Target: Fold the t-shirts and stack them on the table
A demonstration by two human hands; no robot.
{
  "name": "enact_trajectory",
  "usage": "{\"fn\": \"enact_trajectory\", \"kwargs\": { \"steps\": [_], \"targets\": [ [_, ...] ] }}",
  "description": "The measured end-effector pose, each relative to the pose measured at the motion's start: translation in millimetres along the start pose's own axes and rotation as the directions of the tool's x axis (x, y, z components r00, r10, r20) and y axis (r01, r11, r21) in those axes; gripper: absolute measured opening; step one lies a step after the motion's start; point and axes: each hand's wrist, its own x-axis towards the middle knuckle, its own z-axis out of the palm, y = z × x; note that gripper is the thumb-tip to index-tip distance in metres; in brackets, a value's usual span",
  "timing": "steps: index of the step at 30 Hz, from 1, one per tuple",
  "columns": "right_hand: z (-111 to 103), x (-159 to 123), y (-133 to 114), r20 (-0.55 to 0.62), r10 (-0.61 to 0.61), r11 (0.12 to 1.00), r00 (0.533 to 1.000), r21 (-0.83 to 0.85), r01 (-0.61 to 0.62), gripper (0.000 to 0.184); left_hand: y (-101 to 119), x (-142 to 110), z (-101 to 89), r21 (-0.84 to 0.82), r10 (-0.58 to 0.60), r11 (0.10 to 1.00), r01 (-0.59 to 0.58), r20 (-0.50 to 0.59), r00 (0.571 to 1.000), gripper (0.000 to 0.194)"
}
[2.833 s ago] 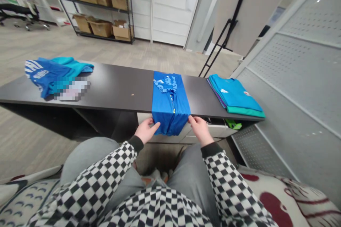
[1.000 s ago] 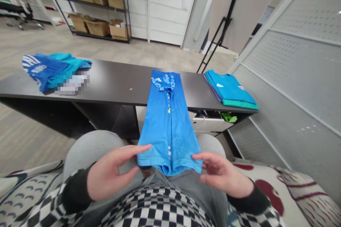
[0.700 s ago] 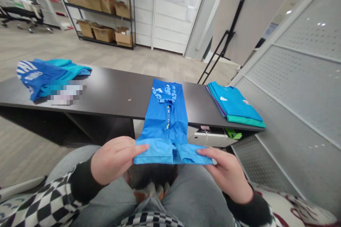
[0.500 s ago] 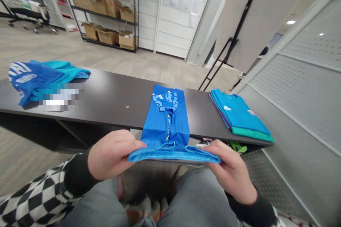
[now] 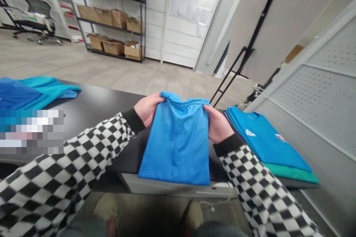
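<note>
- Site: an office storeroom with steel shelving holding cardboard boxes, a tall partition board on a black stand, and a perforated panel at right.
- Work surface: a black table carried a crumpled blue-and-teal garment at left and a stack of folded teal shirts at right.
- Item: a folded blue jersey garment was held up over the table's near edge, between those two lots.
- Handling: judged light, soft and limp; the top corners offered the surest hold.
- Orientation: its long axis hung vertically, with the gripped edge uppermost.
- Hands: the left hand and right hand stood apart, each clamped on one top corner.
</note>
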Motion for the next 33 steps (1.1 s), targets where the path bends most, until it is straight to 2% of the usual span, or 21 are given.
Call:
{"fn": "enact_trajectory", "kwargs": {
  "steps": [2, 4, 6, 8, 10, 13, 15, 18, 20, 22, 24, 26, 29, 33],
  "targets": [
    [-11, 42, 15, -0.070, 0.014, 1.000, 0.997, -0.014, -0.015, 0.035, -13, 40, -14.7, 0.060, -0.050, 0.996, 0.059, -0.143, 0.988, 0.023],
    [-25, 72, 38, -0.229, 0.082, 0.995, 0.970, -0.038, -0.093, 0.031, -29, 66, -33.8, 0.138, -0.095, 0.978, 0.156, -0.370, 0.924, 0.027],
    [-42, 88, 60, -0.352, 0.118, 0.991, 0.929, -0.022, -0.134, 0.039, -41, 76, -52.6, 0.188, -0.086, 0.961, 0.205, -0.498, 0.863, 0.036],
    [-58, 92, 77, -0.377, 0.046, 0.997, 0.925, -0.034, -0.064, 0.048, -46, 73, -67.3, 0.283, 0.001, 0.947, 0.154, -0.479, 0.878, 0.041],
    [-69, 91, 85, -0.348, -0.086, 0.987, 0.934, -0.156, 0.033, 0.050, -45, 64, -75.9, 0.481, 0.138, 0.874, 0.073, -0.388, 0.911, 0.041],
    [-69, 81, 83, -0.272, -0.273, 0.885, 0.923, -0.447, 0.129, 0.047, -41, 44, -78.0, 0.785, 0.265, 0.619, -0.025, -0.179, 0.947, 0.045],
    [-58, 64, 74, -0.163, -0.378, 0.774, 0.911, -0.596, 0.214, 0.045, -38, 24, -74.4, 0.869, 0.289, 0.478, -0.129, -0.016, 0.957, 0.045],
    [-34, 14, 58, 0.049, -0.472, 0.595, 0.880, -0.719, 0.359, 0.035, -32, -26, -67.5, 0.872, 0.314, 0.363, -0.327, 0.216, 0.924, 0.032],
    [-21, -34, 53, 0.195, -0.471, 0.514, 0.860, -0.732, 0.447, 0.032, -29, -71, -63.6, 0.838, 0.281, 0.323, -0.440, 0.359, 0.890, 0.024],
    [-17, -82, 55, 0.350, -0.381, 0.468, 0.856, -0.725, 0.505, 0.035, -29, -117, -59.0, 0.823, 0.197, 0.289, -0.489, 0.449, 0.872, 0.027],
    [-20, -120, 63, 0.425, -0.307, 0.403, 0.852, -0.752, 0.521, 0.044, -33, -155, -52.9, 0.853, 0.102, 0.248, -0.459, 0.448, 0.888, 0.033],
    [-26, -143, 73, 0.452, -0.281, 0.340, 0.847, -0.779, 0.528, 0.050, -38, -178, -46.8, 0.898, 0.027, 0.220, -0.381, 0.384, 0.923, 0.040],
    [-27, -158, 86, 0.425, -0.307, 0.315, 0.852, -0.799, 0.512, 0.047, -44, -192, -42.2, 0.928, -0.031, 0.238, -0.288, 0.303, 0.952, 0.039],
    [-20, -176, 96, 0.405, -0.356, 0.324, 0.842, -0.792, 0.518, 0.041, -52, -203, -48.0, 0.917, -0.005, 0.221, -0.331, 0.341, 0.940, 0.033]
  ]
}}
